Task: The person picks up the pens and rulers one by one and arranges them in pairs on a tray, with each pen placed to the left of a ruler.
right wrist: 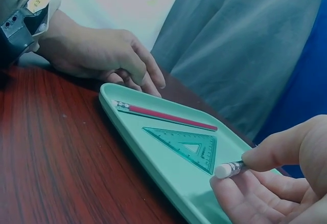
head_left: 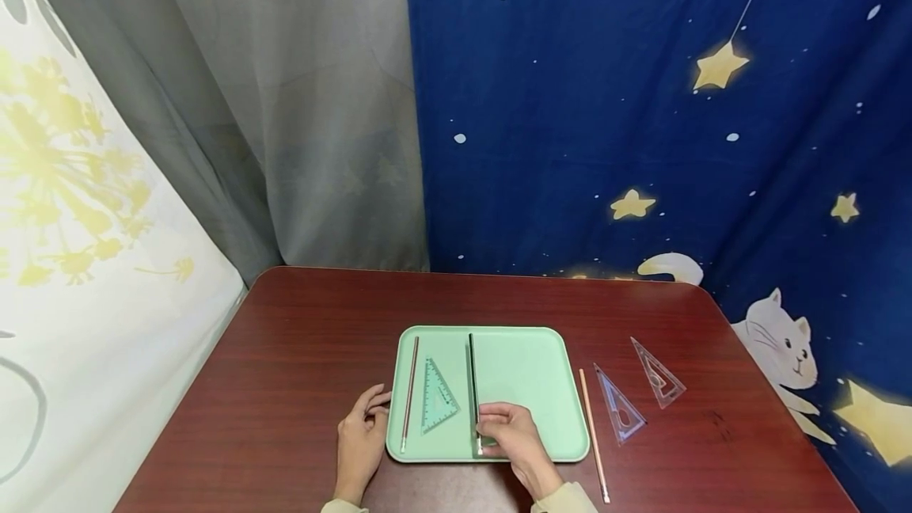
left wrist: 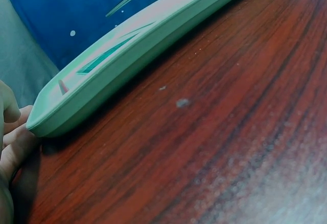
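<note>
A dark pencil point(head_left: 472, 378) with a white eraser point(right wrist: 223, 171) is pinched near its eraser end between the thumb and fingers of my right hand point(head_left: 514, 438), over the middle of the light green tray point(head_left: 530, 374). My left hand point(head_left: 362, 442) lies on the table at the tray's left edge, its relaxed fingers point(left wrist: 15, 144) against the tray's corner. Inside the tray, a red pencil point(right wrist: 168, 117) lies along the left side. Beside it is a green-looking transparent set square point(right wrist: 191, 147), between the red pencil and the dark one.
Right of the tray, a light wooden-coloured pencil point(head_left: 594, 434) lies on the dark red table point(head_left: 285, 386). Farther right are a bluish transparent set square point(head_left: 618, 410) and a clear one point(head_left: 657, 374). Curtains point(head_left: 342, 101) hang behind the table.
</note>
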Tool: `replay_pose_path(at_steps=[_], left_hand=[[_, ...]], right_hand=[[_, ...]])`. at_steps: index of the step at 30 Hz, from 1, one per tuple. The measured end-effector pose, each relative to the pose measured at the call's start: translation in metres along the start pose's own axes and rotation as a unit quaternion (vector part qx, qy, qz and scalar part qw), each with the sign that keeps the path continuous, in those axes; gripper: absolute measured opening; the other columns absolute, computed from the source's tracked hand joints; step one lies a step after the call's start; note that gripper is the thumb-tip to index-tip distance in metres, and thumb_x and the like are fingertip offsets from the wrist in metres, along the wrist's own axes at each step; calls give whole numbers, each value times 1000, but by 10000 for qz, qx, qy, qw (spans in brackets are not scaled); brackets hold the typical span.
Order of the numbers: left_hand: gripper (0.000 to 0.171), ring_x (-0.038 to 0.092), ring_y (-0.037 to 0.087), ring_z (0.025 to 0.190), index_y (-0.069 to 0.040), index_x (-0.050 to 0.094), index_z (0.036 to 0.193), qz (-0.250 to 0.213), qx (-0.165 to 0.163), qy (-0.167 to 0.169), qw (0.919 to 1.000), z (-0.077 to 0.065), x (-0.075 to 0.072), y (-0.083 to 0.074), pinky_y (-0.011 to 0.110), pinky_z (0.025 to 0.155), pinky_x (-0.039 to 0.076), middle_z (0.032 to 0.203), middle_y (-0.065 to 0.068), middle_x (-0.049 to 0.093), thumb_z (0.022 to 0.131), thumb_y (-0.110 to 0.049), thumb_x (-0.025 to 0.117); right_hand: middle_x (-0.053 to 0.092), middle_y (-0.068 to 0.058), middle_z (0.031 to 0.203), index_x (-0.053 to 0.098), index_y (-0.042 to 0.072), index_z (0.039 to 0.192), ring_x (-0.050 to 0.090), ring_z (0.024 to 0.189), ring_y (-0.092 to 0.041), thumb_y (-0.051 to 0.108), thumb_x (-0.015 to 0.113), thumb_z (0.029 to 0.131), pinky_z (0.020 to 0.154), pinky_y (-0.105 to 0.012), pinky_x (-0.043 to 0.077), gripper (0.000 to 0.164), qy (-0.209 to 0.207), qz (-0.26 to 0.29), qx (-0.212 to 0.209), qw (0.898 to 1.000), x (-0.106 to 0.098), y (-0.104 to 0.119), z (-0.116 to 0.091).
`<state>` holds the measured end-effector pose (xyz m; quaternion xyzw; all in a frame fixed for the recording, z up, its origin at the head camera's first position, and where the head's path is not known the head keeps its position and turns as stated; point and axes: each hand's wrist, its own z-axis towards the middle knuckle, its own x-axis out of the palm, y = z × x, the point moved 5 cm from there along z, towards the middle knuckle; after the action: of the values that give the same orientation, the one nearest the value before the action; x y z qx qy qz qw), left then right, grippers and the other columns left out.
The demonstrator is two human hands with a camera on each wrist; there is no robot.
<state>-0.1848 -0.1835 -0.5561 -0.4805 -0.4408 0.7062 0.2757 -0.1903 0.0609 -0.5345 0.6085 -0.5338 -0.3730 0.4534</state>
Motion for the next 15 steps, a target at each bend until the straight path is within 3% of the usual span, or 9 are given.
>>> replay_pose_path(at_steps=[15], left_hand=[[36, 66, 10, 86, -8, 62, 123, 29, -97, 20, 9999, 0, -1, 0, 18, 68, 48, 104, 4, 72, 90, -1, 53]], right_hand=[[68, -4, 83, 57, -15, 111, 66, 68, -9, -2, 61, 81, 56, -23, 54, 33, 7, 50, 107, 9999, 7, -4, 6]])
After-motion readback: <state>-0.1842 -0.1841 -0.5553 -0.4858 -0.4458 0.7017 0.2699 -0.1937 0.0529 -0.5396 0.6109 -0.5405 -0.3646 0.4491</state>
